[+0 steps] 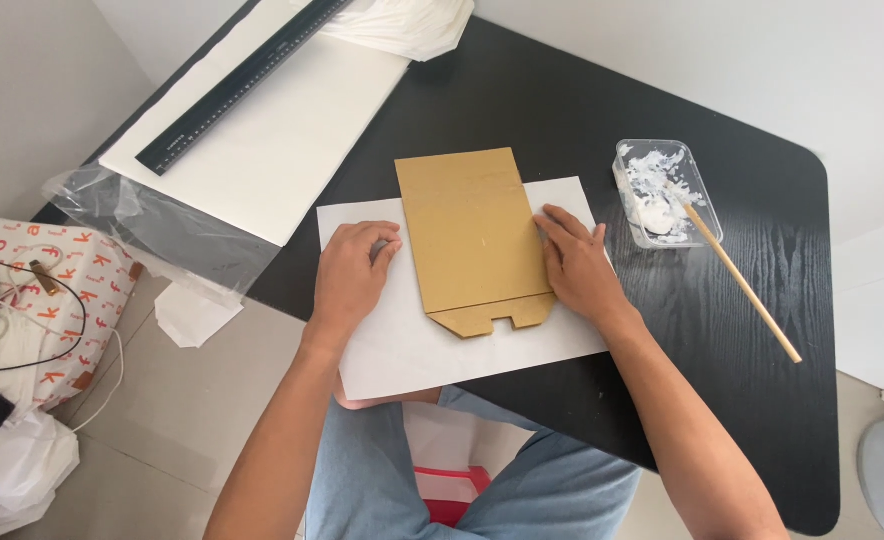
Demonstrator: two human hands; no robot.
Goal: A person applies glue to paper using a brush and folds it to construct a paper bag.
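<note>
A flat brown cardboard piece (472,235) with a notched tab at its near end lies on a white paper sheet (412,345) on the black table (582,120). My left hand (354,272) rests on the paper with curled fingers touching the cardboard's left edge. Along the cardboard's right edge my right hand (577,265) lies flat, fingers spread, pressing edge and paper.
A clear plastic tub (667,190) of white paste with a wooden stick (742,280) leaning in it stands to the right. A large white board (282,140) with a black ruler (242,85) lies at the far left. Bags and cables sit on the floor at left.
</note>
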